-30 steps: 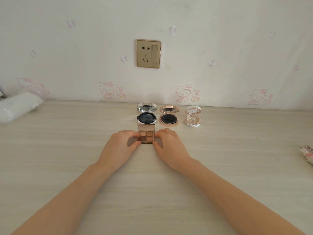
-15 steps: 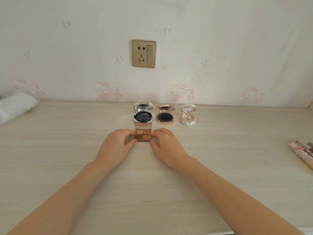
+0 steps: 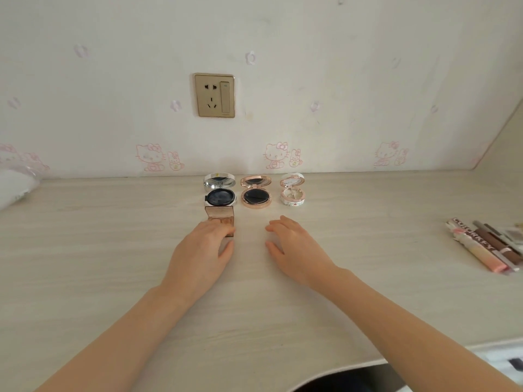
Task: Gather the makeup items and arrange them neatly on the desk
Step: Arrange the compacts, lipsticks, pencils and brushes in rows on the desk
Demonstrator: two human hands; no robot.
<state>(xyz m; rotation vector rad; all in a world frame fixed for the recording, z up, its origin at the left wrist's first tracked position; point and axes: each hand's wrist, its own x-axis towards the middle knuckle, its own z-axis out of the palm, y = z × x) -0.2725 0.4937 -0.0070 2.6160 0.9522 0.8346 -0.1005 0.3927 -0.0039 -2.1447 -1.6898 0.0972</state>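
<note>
Soft, even daylight fills the scene, leaving the pale desk (image 3: 85,250) and wall (image 3: 368,80) bright and slightly washed out. Shadows are faint, pooling softly beneath the left hand (image 3: 202,250) and right hand (image 3: 297,250). Small glints mark the silver compact (image 3: 220,183) lid. Wide-angle distortion bows the desk's back edge, and detail softens toward the frame corners.
</note>
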